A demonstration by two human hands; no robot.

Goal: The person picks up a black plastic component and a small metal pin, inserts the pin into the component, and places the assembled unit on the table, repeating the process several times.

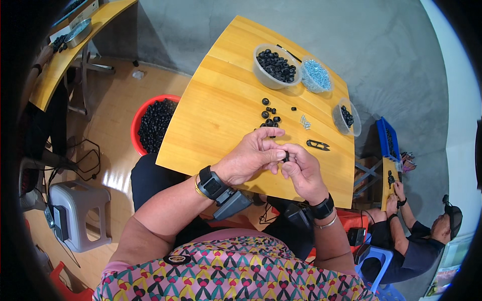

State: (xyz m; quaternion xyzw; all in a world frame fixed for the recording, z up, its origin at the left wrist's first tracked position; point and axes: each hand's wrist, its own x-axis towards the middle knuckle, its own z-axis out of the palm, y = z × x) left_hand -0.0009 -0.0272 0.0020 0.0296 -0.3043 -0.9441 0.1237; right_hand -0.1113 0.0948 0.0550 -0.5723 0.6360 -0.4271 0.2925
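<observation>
My right hand [305, 173] pinches a small black ring-shaped part [286, 157] between thumb and fingertips above the table's near edge. Against that part my left hand [251, 158] brings its thumb and fingers together, its index finger stretched out above; whatever sits in its pinch is too small to make out. Just beyond the hands lie several loose black round parts [269, 122], some hidden behind my left fingers. Right of them are a little heap of tiny silvery pieces [305, 122] and a pair of black thread snips [318, 145], which neither hand touches.
On the yellow wooden table [211, 110] stand a bowl of black parts [276, 66], a bowl of light-blue pieces [316, 75] and a tilted clear cup [346, 117]. A red basin [136, 125] and a grey stool [80, 215] are at left. Another person [416, 246] works at right.
</observation>
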